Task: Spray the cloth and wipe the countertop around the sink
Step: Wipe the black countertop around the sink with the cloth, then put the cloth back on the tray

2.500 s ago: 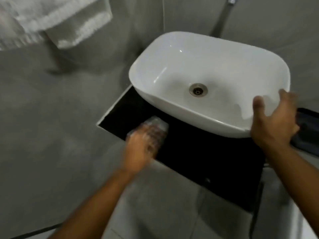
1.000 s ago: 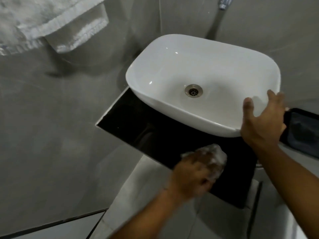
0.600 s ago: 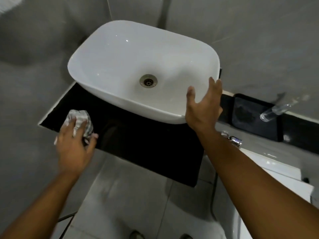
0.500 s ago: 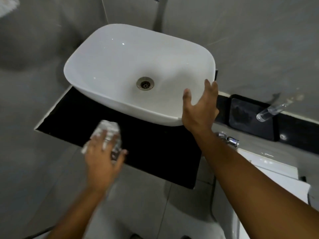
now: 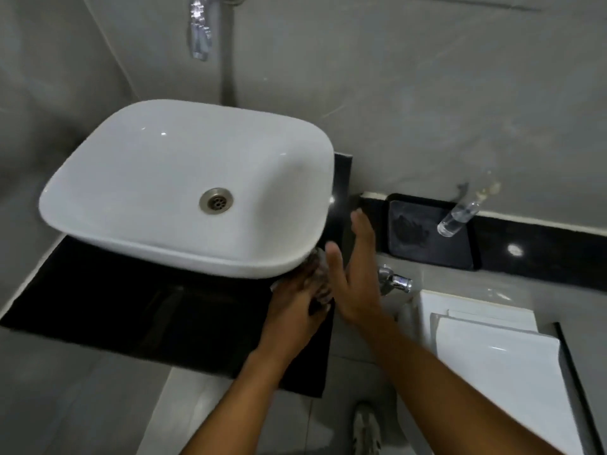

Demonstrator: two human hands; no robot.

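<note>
A white vessel sink point(image 5: 147, 178) sits on a black countertop point(image 5: 131, 316). At the counter's right front corner, just under the sink's rim, my left hand point(image 5: 292, 310) presses a crumpled pale cloth point(image 5: 320, 274) onto the black surface; most of the cloth is hidden by my fingers. My right hand point(image 5: 354, 274) hovers right beside it with flat, spread fingers, off the sink and holding nothing. A clear spray bottle point(image 5: 460, 215) stands on a black tray point(image 5: 427, 238) on the ledge to the right.
A chrome tap point(image 5: 198, 31) juts from the grey wall above the sink. A chrome valve point(image 5: 394, 280) sticks out right of my right hand. A white toilet tank lid point(image 5: 492, 362) lies at lower right. Grey floor tiles lie below the counter's front edge.
My left hand has swept the cloth from the counter's left side to its right front corner. My right hand has let go of the sink rim and dropped beside the cloth.
</note>
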